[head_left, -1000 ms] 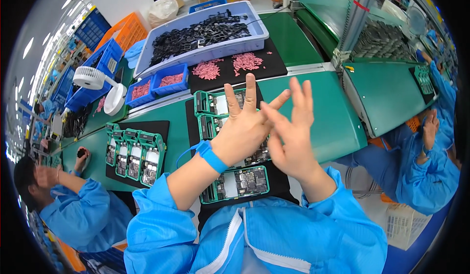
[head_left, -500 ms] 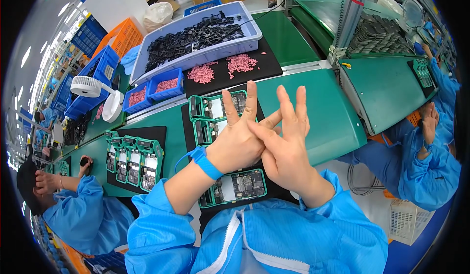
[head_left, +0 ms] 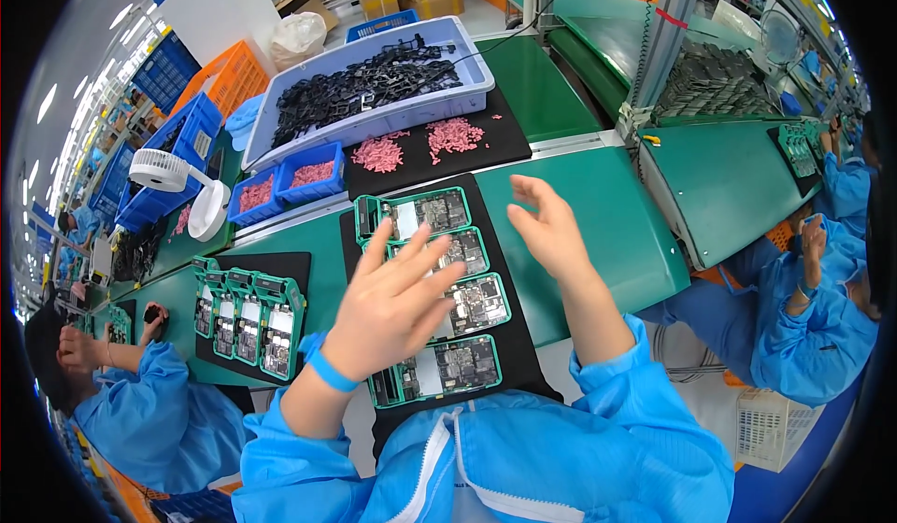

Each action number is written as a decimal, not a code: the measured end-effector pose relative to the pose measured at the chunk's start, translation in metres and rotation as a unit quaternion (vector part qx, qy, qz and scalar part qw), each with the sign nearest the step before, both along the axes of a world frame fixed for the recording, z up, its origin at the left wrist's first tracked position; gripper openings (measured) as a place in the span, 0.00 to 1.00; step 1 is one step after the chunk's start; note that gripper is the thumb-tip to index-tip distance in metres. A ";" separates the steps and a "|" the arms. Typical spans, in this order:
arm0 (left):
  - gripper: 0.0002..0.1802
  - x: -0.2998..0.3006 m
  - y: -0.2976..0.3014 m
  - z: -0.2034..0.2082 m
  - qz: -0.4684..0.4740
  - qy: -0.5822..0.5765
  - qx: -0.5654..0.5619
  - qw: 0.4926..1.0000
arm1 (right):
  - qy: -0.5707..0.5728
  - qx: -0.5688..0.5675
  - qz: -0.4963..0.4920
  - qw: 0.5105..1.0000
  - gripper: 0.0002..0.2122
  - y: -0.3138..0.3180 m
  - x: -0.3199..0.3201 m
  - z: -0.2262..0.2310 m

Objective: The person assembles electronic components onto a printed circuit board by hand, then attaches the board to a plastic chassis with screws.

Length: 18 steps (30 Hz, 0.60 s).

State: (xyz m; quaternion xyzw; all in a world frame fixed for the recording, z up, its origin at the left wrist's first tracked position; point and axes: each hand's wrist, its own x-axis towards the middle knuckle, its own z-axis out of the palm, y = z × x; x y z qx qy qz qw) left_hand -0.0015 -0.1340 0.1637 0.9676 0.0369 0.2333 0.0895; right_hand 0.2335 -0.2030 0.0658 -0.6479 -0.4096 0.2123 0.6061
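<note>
Here you are, both hands up and bare: your left hand [head_left: 397, 303] is spread wide, palm down, gripping nothing, across the column of four green-framed circuit boards [head_left: 480, 303] on the black mat [head_left: 523, 346] right in front of you. Your right hand [head_left: 549, 226] hangs off to the right over the green surface [head_left: 626, 215], loosely curled, thumb well away from the fingers, nothing in it either. Easy with that left one: I'd say any contact is best kept to the green rims, off the exposed components, with light fingertips and the blue wristband [head_left: 332, 374] sitting snug. Keep your sleeves high, too, because the nearest frame lies close to your jacket. Now, what can't we see? Your left hand blocks the left parts of the middle two frames, and its fingers are smeared by motion, so whether they touch a board or hover just above, I can't tell. The right palm is only partly on show, and the finest board parts are too small to read.
</note>
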 end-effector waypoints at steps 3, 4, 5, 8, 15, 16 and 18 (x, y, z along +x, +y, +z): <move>0.32 -0.031 -0.004 0.005 0.127 0.046 0.012 0.991 | 0.045 -0.112 0.047 0.992 0.25 0.029 0.004 -0.018; 0.39 -0.039 -0.009 0.006 0.169 0.097 0.048 0.980 | 0.045 -0.115 0.056 0.991 0.25 0.038 0.004 -0.024; 0.42 -0.044 -0.013 0.000 0.197 0.115 0.035 0.973 | 0.026 -0.154 0.047 0.987 0.28 0.050 0.007 -0.029; 0.50 -0.052 -0.020 -0.026 0.230 0.153 -0.025 0.961 | -0.049 -0.262 0.018 0.964 0.37 0.075 0.018 -0.037; 0.43 -0.058 -0.020 -0.062 0.218 0.160 -0.138 0.953 | -0.010 -0.210 0.085 0.974 0.32 0.101 -0.002 -0.036; 0.42 -0.056 -0.020 -0.060 0.213 0.164 -0.148 0.952 | -0.037 -0.193 0.055 0.979 0.29 0.101 -0.004 -0.043; 0.41 -0.060 -0.021 -0.061 0.219 0.146 -0.149 0.953 | 0.075 -0.102 0.094 0.987 0.23 0.099 -0.017 -0.037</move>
